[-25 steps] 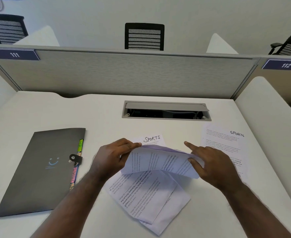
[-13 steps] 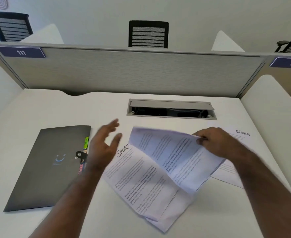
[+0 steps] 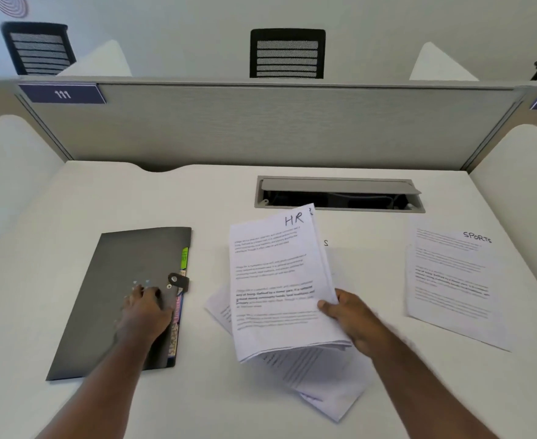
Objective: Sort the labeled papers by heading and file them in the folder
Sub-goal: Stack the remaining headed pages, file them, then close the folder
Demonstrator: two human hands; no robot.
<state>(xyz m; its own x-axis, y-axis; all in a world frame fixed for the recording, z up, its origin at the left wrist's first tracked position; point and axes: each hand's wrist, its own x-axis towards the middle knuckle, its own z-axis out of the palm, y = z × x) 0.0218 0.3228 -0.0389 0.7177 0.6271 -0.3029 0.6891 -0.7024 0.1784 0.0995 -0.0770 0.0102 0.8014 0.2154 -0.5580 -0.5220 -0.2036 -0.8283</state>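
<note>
The HR papers (image 3: pixel 276 280) sit mid-desk, pinched at the lower right corner by the right hand (image 3: pixel 352 318); long axis runs near-to-far, heading at the far end. That one-corner grip looks risky, sheets could fan out onto the loose pile (image 3: pixel 324 375) below. Left hand (image 3: pixel 143 308) rests flat on the closed folder (image 3: pixel 118 299), gripping nothing.
</note>
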